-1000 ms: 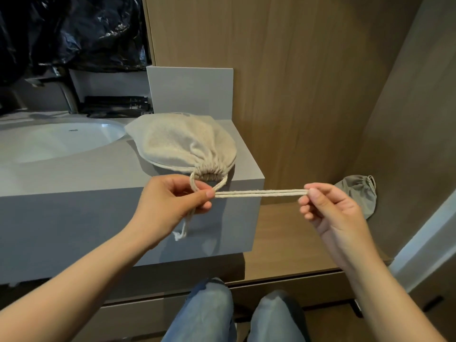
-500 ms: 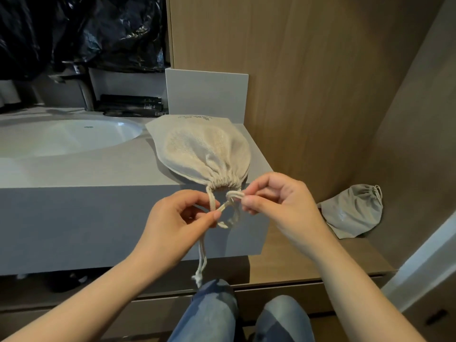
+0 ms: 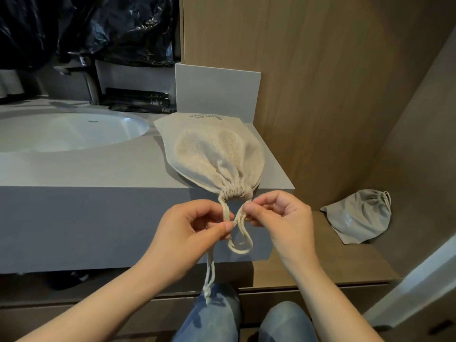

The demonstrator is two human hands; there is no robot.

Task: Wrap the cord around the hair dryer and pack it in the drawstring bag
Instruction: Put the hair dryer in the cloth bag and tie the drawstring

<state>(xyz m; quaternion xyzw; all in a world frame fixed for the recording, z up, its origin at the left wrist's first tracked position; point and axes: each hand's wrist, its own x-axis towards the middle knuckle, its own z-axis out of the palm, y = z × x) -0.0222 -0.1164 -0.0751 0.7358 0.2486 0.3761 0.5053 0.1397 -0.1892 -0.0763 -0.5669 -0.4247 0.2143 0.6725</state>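
Looking down from the head camera at a cream drawstring bag (image 3: 217, 156) lying on the right end of the grey tabletop (image 3: 98, 174), just right of the white sink (image 3: 61, 132). Lying with its long axis running from far to near: flat printed bottom toward the back wall, gathered neck pointing at the person and reaching the tabletop's front edge. Bulging in the middle, contents hidden, neck cinched tight.

Pinching the drawstring (image 3: 243, 250) just below the neck with both hands. Left hand (image 3: 197, 233): thumb and forefinger clamped together on the left strands, other fingers curled under. Right hand (image 3: 283, 218): thumb and forefinger clamped on the right strands, remaining fingers curled loosely. Meeting almost fingertip to fingertip in front of the tabletop's face. Hanging between and below the two hands, a loop of the drawstring; dropping lower from under the left hand, a knotted tail (image 3: 208, 280) toward the blue jeans (image 3: 214, 314).

Lying well apart to the right, on a lower wooden shelf (image 3: 308, 267), a second grey bag (image 3: 360, 218). Resting behind the sink, some black packets (image 3: 140, 101).
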